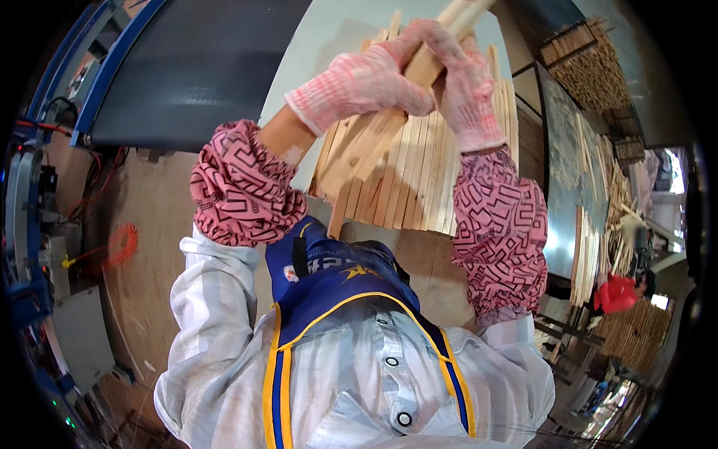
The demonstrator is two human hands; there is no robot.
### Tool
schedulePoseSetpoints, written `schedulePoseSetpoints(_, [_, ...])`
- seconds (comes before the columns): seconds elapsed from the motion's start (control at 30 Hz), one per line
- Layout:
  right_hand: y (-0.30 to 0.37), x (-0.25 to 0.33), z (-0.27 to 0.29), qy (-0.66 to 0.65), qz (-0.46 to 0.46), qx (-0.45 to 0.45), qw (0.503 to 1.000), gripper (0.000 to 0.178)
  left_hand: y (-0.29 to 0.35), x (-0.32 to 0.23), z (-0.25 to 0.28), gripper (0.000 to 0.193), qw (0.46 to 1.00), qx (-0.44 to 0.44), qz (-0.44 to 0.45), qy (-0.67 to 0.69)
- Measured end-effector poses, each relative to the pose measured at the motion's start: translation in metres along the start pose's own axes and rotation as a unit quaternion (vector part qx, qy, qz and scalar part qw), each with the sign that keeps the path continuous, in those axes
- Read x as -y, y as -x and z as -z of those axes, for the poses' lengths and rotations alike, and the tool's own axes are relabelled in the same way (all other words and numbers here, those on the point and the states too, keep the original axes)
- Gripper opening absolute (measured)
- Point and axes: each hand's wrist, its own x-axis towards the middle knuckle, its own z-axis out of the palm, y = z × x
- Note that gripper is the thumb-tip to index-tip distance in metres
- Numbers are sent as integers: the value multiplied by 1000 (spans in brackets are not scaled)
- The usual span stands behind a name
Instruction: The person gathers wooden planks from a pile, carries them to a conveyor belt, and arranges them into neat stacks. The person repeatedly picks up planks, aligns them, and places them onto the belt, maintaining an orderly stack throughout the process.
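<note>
Both of my hands wear pink-and-white knit gloves and are raised over the table. My left hand (pixel 366 84) is closed around a bundle of light wooden strips (pixel 379 138), its thumb lying across their near side. My right hand (pixel 471 101) grips the same strips from the other side, its fingers bent over them. The strips slant from the lower left up to the far right. How many are held cannot be told. Beneath my hands, a layer of wooden strips (pixel 422 179) lies side by side on the pale table (pixel 329 37).
A dark conveyor belt (pixel 202 75) with a blue frame stands at the left. On the right, a dark table (pixel 561 165) carries loose strips, with stacked wood (pixel 591 67) behind it. A person in red (pixel 619 294) is farther right. A coiled orange hose (pixel 123 245) hangs at the left.
</note>
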Motion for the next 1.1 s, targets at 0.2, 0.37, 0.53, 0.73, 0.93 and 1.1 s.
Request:
schedulePoseSetpoints(0.2, [-45,-68,18,261,166,-39,950,46,3,-8,-27,86,931,-135,51,-336])
schedulePoseSetpoints(0.37, [-65,-37,-8,-244,-103,76,961,105,-31,97,25,50,947,-205,95,-227])
schedulePoseSetpoints(0.53, [-26,-92,152,-147,-90,-205,963,61,-98,139,77,47,827,-104,336,-439])
schedulePoseSetpoints(0.73, [135,-75,233,-16,-203,-512,835,45,-226,187,98,38,821,-50,399,-405])
schedulePoseSetpoints(0.93, [232,-46,225,61,-268,-583,764,39,-282,171,86,62,826,-137,209,-505])
schedulePoseSetpoints(1.1, [238,-57,257,54,-249,-551,795,33,-211,120,50,74,926,-63,110,-355])
